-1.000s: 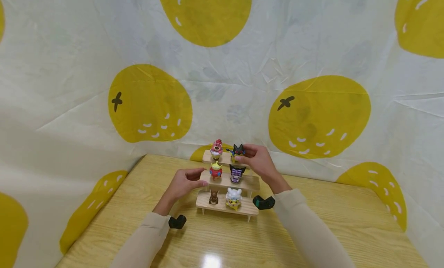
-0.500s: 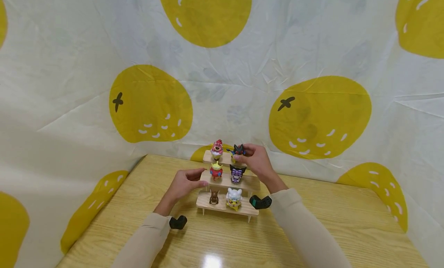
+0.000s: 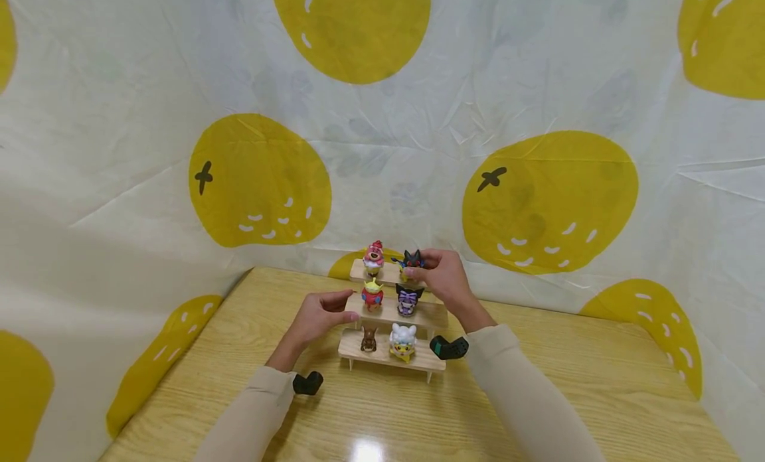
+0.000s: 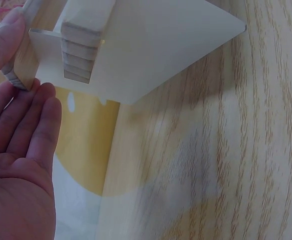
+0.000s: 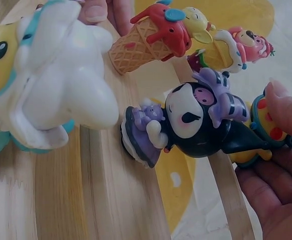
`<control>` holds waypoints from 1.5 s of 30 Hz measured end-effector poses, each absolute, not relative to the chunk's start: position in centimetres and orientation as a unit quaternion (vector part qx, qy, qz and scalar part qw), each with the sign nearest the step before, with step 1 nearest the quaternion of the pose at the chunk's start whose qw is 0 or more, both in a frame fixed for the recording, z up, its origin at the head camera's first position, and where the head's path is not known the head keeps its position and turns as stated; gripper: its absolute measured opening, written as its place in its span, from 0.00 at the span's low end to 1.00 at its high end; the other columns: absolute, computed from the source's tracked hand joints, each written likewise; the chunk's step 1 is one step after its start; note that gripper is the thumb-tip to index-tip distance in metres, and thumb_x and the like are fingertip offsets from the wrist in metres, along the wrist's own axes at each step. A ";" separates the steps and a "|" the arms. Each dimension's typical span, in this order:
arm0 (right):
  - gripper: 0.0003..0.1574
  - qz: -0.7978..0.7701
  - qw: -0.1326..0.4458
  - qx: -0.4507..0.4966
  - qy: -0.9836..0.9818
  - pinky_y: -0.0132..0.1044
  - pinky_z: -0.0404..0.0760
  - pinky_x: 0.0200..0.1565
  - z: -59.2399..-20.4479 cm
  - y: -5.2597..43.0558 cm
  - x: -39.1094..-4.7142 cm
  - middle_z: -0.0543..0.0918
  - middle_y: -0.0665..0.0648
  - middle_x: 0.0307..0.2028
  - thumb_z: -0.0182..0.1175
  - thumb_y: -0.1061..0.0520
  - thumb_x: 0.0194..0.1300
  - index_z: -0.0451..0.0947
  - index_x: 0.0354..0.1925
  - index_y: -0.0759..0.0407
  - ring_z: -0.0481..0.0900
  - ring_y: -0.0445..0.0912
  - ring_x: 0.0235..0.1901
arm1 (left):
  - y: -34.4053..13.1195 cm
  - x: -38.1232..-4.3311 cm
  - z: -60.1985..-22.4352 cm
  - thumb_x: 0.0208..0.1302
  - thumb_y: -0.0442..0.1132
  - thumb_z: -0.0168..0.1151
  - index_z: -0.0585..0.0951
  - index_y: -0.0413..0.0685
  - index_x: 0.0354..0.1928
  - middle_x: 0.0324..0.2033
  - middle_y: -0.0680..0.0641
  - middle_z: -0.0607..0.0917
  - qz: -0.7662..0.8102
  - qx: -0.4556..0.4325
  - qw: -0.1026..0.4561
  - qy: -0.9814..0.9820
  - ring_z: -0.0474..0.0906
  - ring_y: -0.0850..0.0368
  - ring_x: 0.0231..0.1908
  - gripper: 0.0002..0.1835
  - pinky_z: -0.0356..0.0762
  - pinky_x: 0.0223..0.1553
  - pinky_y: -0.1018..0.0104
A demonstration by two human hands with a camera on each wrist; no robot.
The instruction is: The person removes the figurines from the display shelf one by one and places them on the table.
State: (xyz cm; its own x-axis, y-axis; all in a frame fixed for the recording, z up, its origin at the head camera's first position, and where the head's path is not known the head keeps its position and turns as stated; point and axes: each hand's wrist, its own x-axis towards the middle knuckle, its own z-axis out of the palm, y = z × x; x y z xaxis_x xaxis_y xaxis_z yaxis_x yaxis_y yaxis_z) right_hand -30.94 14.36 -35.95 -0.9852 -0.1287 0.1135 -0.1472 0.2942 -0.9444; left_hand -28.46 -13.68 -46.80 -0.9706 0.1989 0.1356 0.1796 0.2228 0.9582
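A three-tier wooden display stand (image 3: 431,314) carries small figurines. On its top tier, at the right, my right hand (image 3: 447,281) holds a yellow figurine with a black-eared hood (image 3: 412,261) between thumb and fingers; the right wrist view shows it partly hidden behind the purple-and-black figurine (image 5: 191,117). My left hand (image 3: 313,318) pinches the left end of the stand; in the left wrist view its thumb and fingertips touch a board end (image 4: 28,62). A pink bear figurine (image 3: 373,257) stands at top left, with a red-clad yellow figurine (image 3: 372,296) below it.
The bottom tier bears a small brown figurine (image 3: 368,340) and a white-hooded yellow figurine (image 3: 403,342). Under the stand is a wood-grain table (image 3: 370,409). A white cloth with yellow fruit prints (image 3: 394,170) hangs behind and along the sides.
My right forearm has shifted slightly left, while its fingers stay on the hooded figurine. The left hand keeps its place at the stand.
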 end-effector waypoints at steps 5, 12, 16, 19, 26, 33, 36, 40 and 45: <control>0.20 0.588 0.008 0.085 -0.804 0.35 0.88 0.45 -36.0 14.6 -31.0 0.92 0.65 0.47 0.72 0.62 0.66 0.86 0.56 0.65 0.89 0.40 0.37 | -13.6 -28.4 -46.9 0.62 0.43 0.78 0.81 0.46 0.68 0.67 0.42 0.82 0.611 0.118 0.009 0.783 0.81 0.43 0.65 0.32 0.83 0.62 0.57; 0.23 0.583 0.011 0.077 -0.809 0.36 0.88 0.44 -35.8 14.8 -31.0 0.91 0.66 0.48 0.72 0.62 0.66 0.85 0.58 0.65 0.88 0.41 0.37 | -13.7 -28.4 -46.9 0.62 0.44 0.78 0.81 0.46 0.68 0.67 0.43 0.82 0.608 0.115 0.008 0.786 0.81 0.44 0.65 0.33 0.82 0.63 0.55; 0.23 0.578 0.013 0.074 -0.812 0.41 0.88 0.47 -35.8 15.0 -31.0 0.91 0.66 0.49 0.72 0.61 0.66 0.84 0.58 0.65 0.89 0.42 0.38 | -13.6 -28.4 -46.9 0.61 0.44 0.78 0.81 0.46 0.68 0.67 0.43 0.82 0.612 0.114 0.008 0.783 0.81 0.44 0.65 0.33 0.83 0.63 0.56; 0.23 0.576 0.010 0.069 -0.814 0.45 0.87 0.50 -35.9 15.2 -30.9 0.91 0.65 0.49 0.72 0.61 0.66 0.84 0.59 0.64 0.89 0.42 0.39 | -13.6 -28.4 -47.0 0.62 0.43 0.78 0.81 0.45 0.68 0.67 0.42 0.82 0.612 0.114 0.004 0.783 0.81 0.43 0.65 0.32 0.83 0.62 0.57; 0.22 0.578 0.006 0.066 -0.813 0.49 0.87 0.52 -35.9 15.5 -30.6 0.91 0.65 0.48 0.73 0.61 0.66 0.85 0.58 0.64 0.88 0.43 0.39 | -13.6 -28.0 -46.9 0.61 0.43 0.78 0.82 0.45 0.67 0.66 0.42 0.82 0.607 0.103 0.001 0.788 0.82 0.44 0.64 0.32 0.84 0.61 0.57; 0.22 0.584 0.013 0.071 -0.809 0.46 0.88 0.49 -35.7 15.8 -30.7 0.91 0.67 0.48 0.72 0.63 0.66 0.85 0.57 0.66 0.90 0.49 0.41 | -13.5 -28.0 -46.6 0.59 0.45 0.80 0.84 0.49 0.65 0.65 0.44 0.84 0.608 0.089 -0.004 0.789 0.82 0.46 0.64 0.31 0.84 0.61 0.57; 0.22 0.581 0.015 0.074 -0.810 0.45 0.89 0.50 -35.7 16.2 -30.6 0.91 0.67 0.49 0.72 0.63 0.66 0.84 0.58 0.66 0.90 0.46 0.40 | -13.5 -28.0 -46.6 0.59 0.45 0.80 0.83 0.49 0.65 0.65 0.44 0.84 0.608 0.091 -0.003 0.789 0.82 0.46 0.64 0.32 0.84 0.61 0.57; 0.22 0.582 0.013 0.074 -0.809 0.43 0.89 0.50 -35.6 16.6 -30.5 0.91 0.67 0.49 0.71 0.63 0.66 0.84 0.58 0.67 0.89 0.42 0.38 | -13.4 -28.0 -46.5 0.60 0.45 0.79 0.83 0.48 0.66 0.65 0.44 0.83 0.607 0.097 -0.001 0.789 0.82 0.46 0.64 0.32 0.84 0.61 0.58; 0.21 0.579 0.016 0.073 -0.812 0.38 0.88 0.47 -35.7 17.2 -30.5 0.91 0.66 0.48 0.72 0.62 0.66 0.85 0.57 0.66 0.88 0.41 0.38 | -13.4 -28.1 -46.6 0.60 0.44 0.79 0.82 0.47 0.66 0.66 0.43 0.83 0.606 0.101 0.001 0.789 0.82 0.45 0.65 0.32 0.83 0.61 0.58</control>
